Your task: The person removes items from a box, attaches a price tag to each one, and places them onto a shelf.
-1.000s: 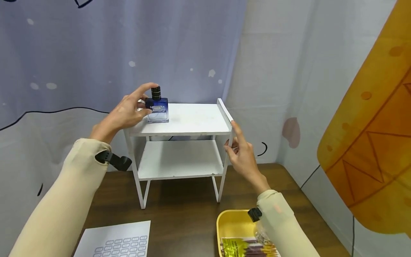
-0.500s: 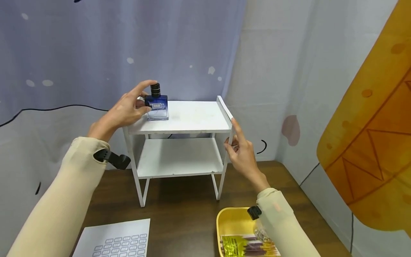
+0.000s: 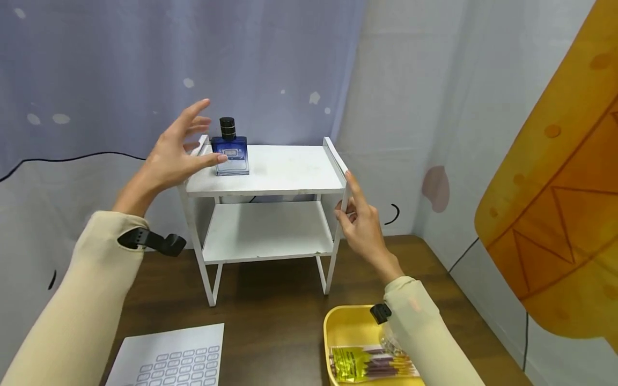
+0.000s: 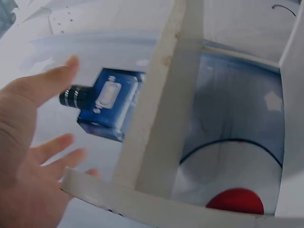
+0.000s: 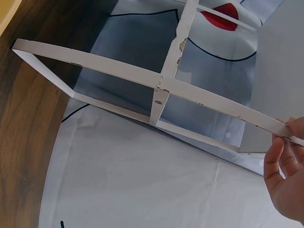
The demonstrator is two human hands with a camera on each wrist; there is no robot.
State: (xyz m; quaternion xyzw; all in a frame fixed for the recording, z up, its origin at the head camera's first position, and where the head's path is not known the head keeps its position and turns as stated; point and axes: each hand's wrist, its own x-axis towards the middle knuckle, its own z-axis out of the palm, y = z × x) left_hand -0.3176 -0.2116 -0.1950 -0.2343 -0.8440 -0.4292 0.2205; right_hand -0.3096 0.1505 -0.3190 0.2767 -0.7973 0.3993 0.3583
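On the left of the top board of a white two-tier shelf (image 3: 285, 169) stands a blue perfume bottle (image 3: 232, 155) with a black cap, upright. My left hand (image 3: 169, 150) is beside it with fingers spread and thumb in front of the glass; whether the thumb touches cannot be told. In the left wrist view a gap shows between the fingers and the bottle (image 4: 111, 102). My right hand (image 3: 362, 225) grips the shelf's front right upright, its index finger reaching up along the side rail. The right wrist view has the fingers (image 5: 273, 164) around the white frame (image 5: 204, 97).
A yellow bin (image 3: 347, 324) at the front right holds a yellow-and-purple packet (image 3: 367, 364) and something clear, partly behind the right sleeve. A sheet with printed labels (image 3: 169, 356) lies front left on the brown table (image 3: 270, 321). Curtains hang behind the shelf.
My left hand has let go of the perfume bottle, spreading its fingers and drawing back left. The bottle stays on the top board. My right hand keeps its hold, and the head view shifts slightly.
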